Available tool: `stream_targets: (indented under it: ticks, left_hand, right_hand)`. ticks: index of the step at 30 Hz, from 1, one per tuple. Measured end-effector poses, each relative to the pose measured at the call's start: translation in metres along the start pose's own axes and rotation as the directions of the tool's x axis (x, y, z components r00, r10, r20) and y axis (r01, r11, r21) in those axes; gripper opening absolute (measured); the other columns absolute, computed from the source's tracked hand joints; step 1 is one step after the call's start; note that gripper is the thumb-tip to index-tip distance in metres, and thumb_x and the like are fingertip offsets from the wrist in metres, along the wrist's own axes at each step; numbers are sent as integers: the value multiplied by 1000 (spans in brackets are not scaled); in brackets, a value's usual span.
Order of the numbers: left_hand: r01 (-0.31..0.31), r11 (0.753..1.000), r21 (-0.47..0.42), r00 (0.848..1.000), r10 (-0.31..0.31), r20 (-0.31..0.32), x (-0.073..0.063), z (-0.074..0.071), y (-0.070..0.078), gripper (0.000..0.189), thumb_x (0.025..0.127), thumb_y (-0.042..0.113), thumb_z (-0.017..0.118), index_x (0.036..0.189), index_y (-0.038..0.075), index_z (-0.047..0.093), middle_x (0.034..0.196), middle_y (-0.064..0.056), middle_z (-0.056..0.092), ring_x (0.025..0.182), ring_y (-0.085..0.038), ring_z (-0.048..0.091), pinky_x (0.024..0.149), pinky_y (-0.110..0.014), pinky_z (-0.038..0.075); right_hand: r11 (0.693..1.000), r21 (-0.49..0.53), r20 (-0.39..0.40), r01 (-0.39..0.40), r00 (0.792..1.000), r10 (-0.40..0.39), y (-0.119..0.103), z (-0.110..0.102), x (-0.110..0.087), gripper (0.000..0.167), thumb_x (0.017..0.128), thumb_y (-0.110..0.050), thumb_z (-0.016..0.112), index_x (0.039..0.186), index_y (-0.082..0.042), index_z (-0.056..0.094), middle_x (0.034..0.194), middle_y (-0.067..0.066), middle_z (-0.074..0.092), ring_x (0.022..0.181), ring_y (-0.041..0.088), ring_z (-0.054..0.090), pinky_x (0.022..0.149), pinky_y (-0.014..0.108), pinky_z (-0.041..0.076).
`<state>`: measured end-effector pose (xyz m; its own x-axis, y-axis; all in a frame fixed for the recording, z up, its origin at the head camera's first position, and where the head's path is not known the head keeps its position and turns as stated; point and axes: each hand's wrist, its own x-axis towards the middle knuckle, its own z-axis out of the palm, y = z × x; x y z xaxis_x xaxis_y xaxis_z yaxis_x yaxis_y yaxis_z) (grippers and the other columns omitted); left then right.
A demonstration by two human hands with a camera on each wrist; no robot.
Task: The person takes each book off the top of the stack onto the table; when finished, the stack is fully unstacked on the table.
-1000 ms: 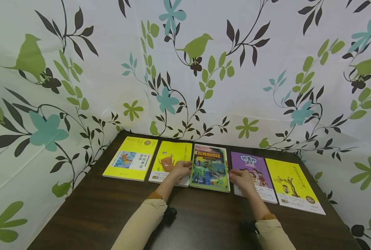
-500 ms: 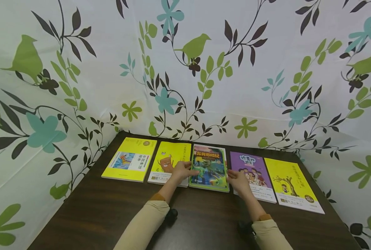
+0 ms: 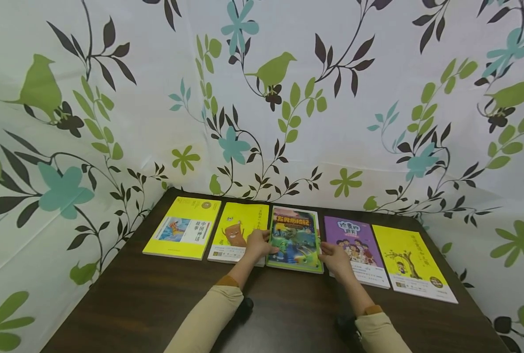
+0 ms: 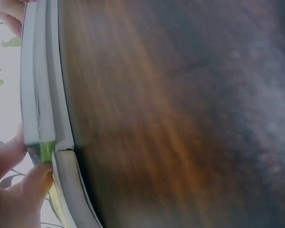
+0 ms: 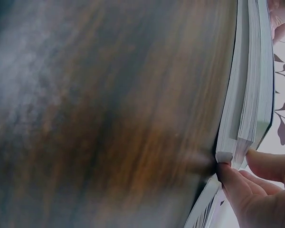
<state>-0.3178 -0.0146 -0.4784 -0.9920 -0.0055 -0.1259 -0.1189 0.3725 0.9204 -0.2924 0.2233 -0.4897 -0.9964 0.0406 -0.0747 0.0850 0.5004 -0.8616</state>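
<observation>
In the head view, a stack of books lies flat in the middle of a row, topped by a colourful green cartoon cover. My left hand grips the stack's left side, its thumb over the cover's edge. On the opposite side my right hand holds the right edge between thumb and fingers. The left wrist view shows the layered page edges with the left fingers at the near corner. From the right wrist, the right thumb touches the upper book while the fingertips meet the lower one.
Left of the stack lie two yellow books. To its right are a purple book and another yellow book. All rest on a dark wooden table, backed by a patterned cloth.
The left thumb has come onto the cover's left edge. My right hand has shifted slightly left against the stack. The books look nearly unmoved.
</observation>
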Motion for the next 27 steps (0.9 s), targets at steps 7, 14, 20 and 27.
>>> stream_targets:
  ticks: [7, 14, 20, 27]
  left_hand:
    - [31, 999, -21, 999, -32, -39, 3, -1, 3, 57, 73, -8, 79, 127, -3, 62, 122, -21, 66, 115, -34, 62, 77, -35, 58]
    - [-30, 995, 99, 994, 40, -102, 7, -1, 4, 56, 69, -10, 76, 123, -4, 65, 111, -20, 71, 91, -27, 68, 60, -30, 54]
    - [21, 994, 109, 996, -11, -89, 15, -6, 8, 66, 66, -16, 60, 131, -8, 57, 127, -25, 62, 61, -21, 34, 46, -28, 20]
    - [105, 992, 75, 994, -104, -19, 12, -10, 13, 59, 73, -12, 57, 132, -10, 53, 134, -27, 54, 90, -30, 47, 48, -30, 30]
  right_hand:
    - [1000, 3, 7, -1, 1000, 1, 2, 0, -1, 50, 93, 3, 55, 140, 15, 40, 142, 31, 44, 132, 45, 44, 102, 49, 44]
    - [1000, -30, -7, 2, 1000, -2, -1, 1, -2, 50, 93, 2, 55, 139, 14, 41, 140, 31, 46, 129, 45, 48, 102, 49, 44]
    - [999, -40, -19, 8, 1000, -9, -5, 0, -5, 49, 93, 3, 55, 138, 15, 42, 139, 32, 47, 128, 46, 49, 102, 49, 44]
    - [999, -46, -15, -2, 1000, 1, -6, 1, -5, 49, 93, 2, 55, 139, 15, 42, 139, 31, 47, 128, 46, 48, 102, 49, 44]
